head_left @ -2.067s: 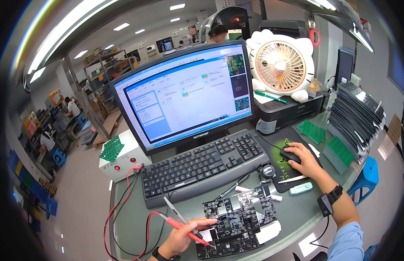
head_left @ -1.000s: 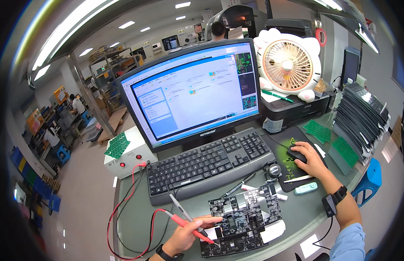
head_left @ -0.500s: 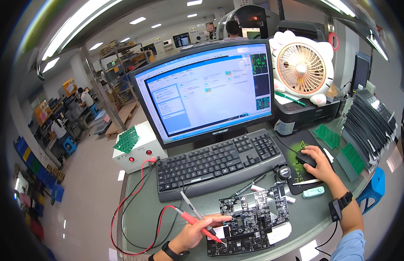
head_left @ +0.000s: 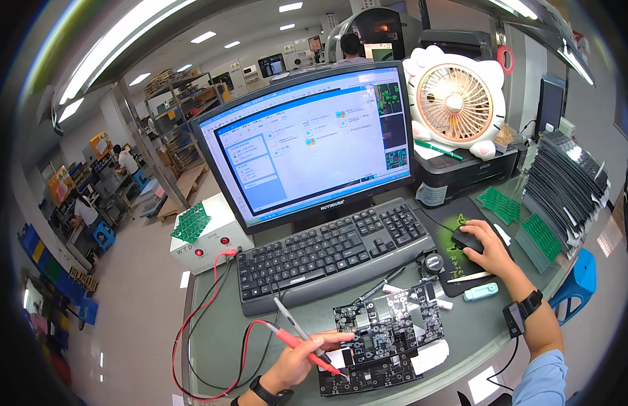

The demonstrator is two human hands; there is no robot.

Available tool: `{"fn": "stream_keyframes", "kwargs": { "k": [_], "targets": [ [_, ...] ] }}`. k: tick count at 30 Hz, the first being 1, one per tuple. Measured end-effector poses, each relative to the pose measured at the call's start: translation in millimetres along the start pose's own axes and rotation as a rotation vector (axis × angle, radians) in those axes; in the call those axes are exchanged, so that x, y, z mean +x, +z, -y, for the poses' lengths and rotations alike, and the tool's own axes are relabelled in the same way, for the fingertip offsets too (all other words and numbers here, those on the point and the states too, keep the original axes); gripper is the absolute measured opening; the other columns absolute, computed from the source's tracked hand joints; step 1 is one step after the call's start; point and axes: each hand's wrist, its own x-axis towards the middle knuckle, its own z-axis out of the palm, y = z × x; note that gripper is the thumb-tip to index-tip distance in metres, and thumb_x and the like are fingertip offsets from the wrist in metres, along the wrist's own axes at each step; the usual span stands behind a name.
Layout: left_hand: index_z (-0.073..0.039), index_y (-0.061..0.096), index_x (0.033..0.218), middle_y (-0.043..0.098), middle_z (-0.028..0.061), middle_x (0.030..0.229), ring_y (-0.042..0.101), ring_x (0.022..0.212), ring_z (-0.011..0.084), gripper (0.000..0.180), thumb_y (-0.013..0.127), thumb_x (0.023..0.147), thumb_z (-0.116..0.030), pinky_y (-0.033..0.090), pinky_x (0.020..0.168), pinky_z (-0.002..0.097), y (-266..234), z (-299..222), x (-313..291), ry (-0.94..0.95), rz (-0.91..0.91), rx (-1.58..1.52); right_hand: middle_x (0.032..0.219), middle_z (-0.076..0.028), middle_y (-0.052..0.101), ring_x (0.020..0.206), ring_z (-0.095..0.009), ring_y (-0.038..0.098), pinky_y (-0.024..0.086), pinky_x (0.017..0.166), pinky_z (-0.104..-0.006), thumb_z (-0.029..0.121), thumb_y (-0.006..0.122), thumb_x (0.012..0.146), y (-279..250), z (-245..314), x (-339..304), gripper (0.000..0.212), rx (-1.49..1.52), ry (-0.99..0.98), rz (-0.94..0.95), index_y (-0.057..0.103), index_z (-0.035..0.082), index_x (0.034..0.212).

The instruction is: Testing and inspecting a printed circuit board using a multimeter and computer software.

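My left hand (head_left: pixel 294 366) is closed around two test probes, a red probe (head_left: pixel 298 341) and a grey probe (head_left: pixel 293 318) with a black end. The red probe's tip points down at the lower black circuit board (head_left: pixel 378 379); whether it touches cannot be made out. An upper black circuit board (head_left: pixel 390 330) overlaps it, and my left fingers reach its near-left edge. My right hand (head_left: pixel 491 252) rests curled over a black computer mouse (head_left: pixel 467 240) on a dark mouse pad (head_left: pixel 456 269) with green markings.
A keyboard (head_left: pixel 331 249) and a lit monitor (head_left: pixel 307 172) stand behind the boards. Test leads run to a white box (head_left: pixel 209 233) at left. A pen and a pale green object (head_left: pixel 480 291) lie near the mouse. A fan (head_left: pixel 456 101) sits on a printer; racked boards (head_left: pixel 564 183) stand right.
The whole view has shifted slightly, so the desk items appear a little further left. Both hands keep their holds on the probes and the mouse.
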Motion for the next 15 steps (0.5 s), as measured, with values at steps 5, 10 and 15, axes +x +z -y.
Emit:
{"fn": "stream_keyframes", "kwargs": {
  "k": [5,10,15],
  "targets": [
    [0.008,0.053,0.133,0.057,0.015,0.135,0.054,0.12,0.0266,0.053,0.038,0.101,-0.031,0.042,0.104,0.0387,0.8,0.3,-0.5,-0.011,-0.012,-0.014,0.131,-0.013,0.051,0.123,-0.032,0.051,0.041,0.104,-0.0389,0.009,0.072,0.078,1.4,0.8,0.7,0.049,0.009,0.021,0.014,0.057,0.01,0.125],
    [0.009,0.055,0.13,0.057,0.0176,0.134,0.055,0.119,0.0283,0.054,0.037,0.1,-0.032,0.043,0.104,0.0394,1.8,-0.6,0.5,0.002,-0.032,0.006,0.131,-0.014,0.052,0.122,-0.033,0.051,0.042,0.102,-0.0398,0.011,0.073,0.078,3.2,-0.3,0.5,0.048,0.004,0.017,0.001,0.058,0.01,0.124],
    [0.012,0.054,0.129,0.056,0.0214,0.135,0.056,0.121,0.0308,0.056,0.038,0.098,-0.032,0.042,0.105,0.0398,3.2,-3.8,1.2,-0.014,-0.043,0.037,0.132,-0.014,0.051,0.122,-0.033,0.051,0.041,0.103,-0.0394,0.01,0.072,0.078,3.6,-0.3,0.6,0.047,-0.002,0.017,-0.004,0.058,0.01,0.123]
  ]
}}
